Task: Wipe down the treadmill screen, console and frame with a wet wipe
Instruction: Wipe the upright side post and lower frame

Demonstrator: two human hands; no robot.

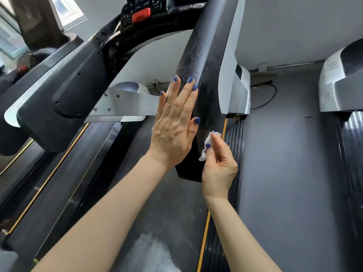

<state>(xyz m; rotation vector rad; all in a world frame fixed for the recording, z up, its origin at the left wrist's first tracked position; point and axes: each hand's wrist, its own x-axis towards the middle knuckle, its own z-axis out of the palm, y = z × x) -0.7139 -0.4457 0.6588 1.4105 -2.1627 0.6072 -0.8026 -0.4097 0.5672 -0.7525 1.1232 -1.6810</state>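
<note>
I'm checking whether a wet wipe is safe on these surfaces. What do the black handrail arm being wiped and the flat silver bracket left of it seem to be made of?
Black handrail arm: probably moulded plastic or a coated cover, matte, with a fine pebbled grain. Silver bracket: likely sheet metal, a smooth satin grey plate with bolt heads showing.

Gym, treadmill (206, 55) beside second treadmill (341, 79)
</note>
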